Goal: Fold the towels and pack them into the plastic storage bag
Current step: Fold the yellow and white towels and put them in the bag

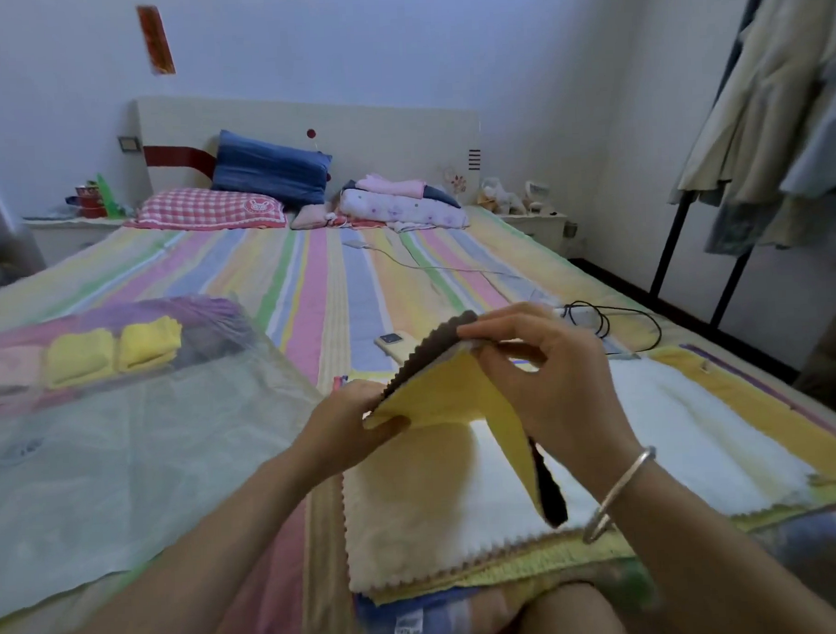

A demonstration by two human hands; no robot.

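A soft yellow towel (438,392) with a dark brown reverse and pinked, zigzag edges is held in the air above the striped bed (338,282). The left hand (349,425) pinches its lower corner at 7 o'clock; the right hand (543,373) pinches its upper corner at 1 o'clock, fingers curled. Below, at 5 o'clock, a fleecy white towel (486,496) tops a flat stack. At 9 o'clock the translucent, crinkled plastic storage bag (125,449) holds plump folded yellow towels (116,351).

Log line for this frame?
folding | left hand pinches yellow towel | right hand pinches it | storage bag holds folded towels
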